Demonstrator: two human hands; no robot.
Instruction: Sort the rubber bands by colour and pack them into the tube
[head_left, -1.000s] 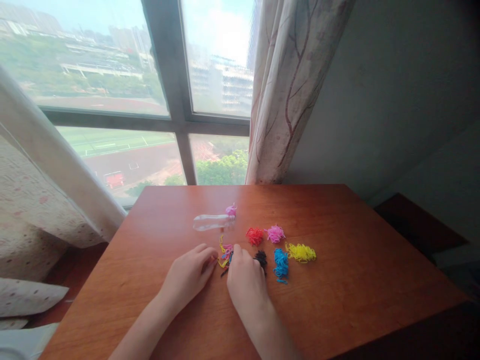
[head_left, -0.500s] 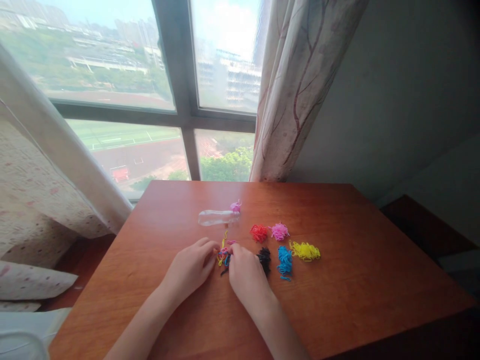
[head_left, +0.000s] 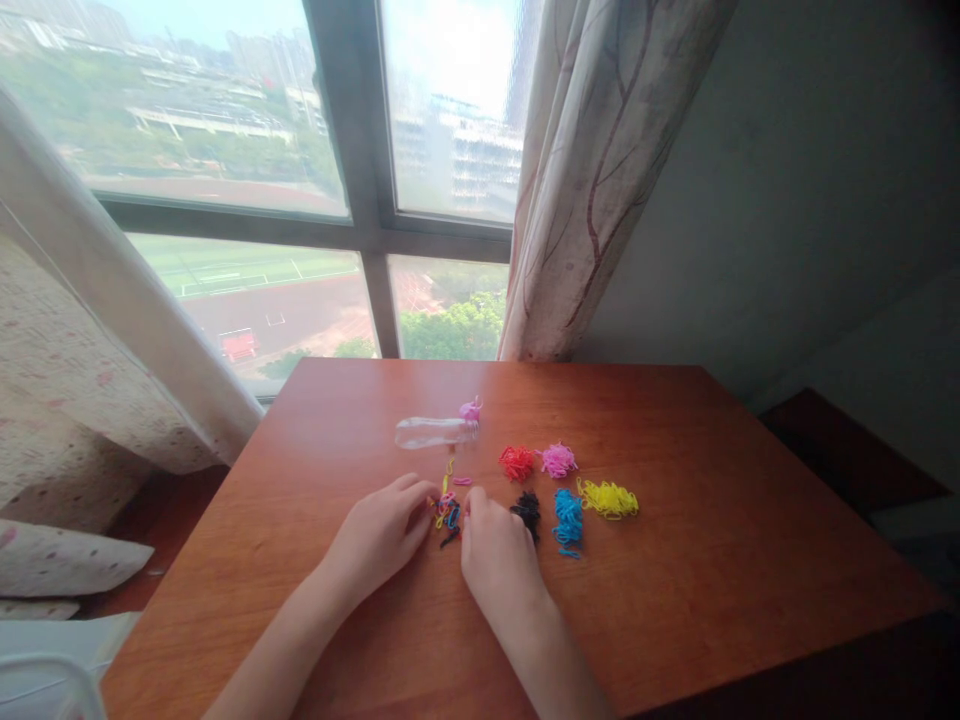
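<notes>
A small mixed heap of colored rubber bands (head_left: 448,512) lies between my two hands. At its left edge, my left hand (head_left: 391,518) rests with fingers curled and tips against the bands; what they hold, if anything, is too small to make out. Just right of the heap, my right hand (head_left: 496,545) has its thumb and fingers pinched together, and their contents are hidden. Beside that hand sits a black pile of bands (head_left: 527,512). Farther right are a blue pile (head_left: 568,518) and a yellow pile (head_left: 609,499). Behind them lie a red pile (head_left: 517,462) and a pink pile (head_left: 559,460).
A clear plastic pouch or container (head_left: 431,432) with a pink piece (head_left: 470,409) at its right end lies toward the back. Everything is on a brown wooden table (head_left: 675,580). A window (head_left: 360,235) and curtains (head_left: 592,180) stand beyond the far edge.
My right hand has shifted slightly right, away from the mixed heap, uncovering more of those bands. My left hand stays nearly in place.
</notes>
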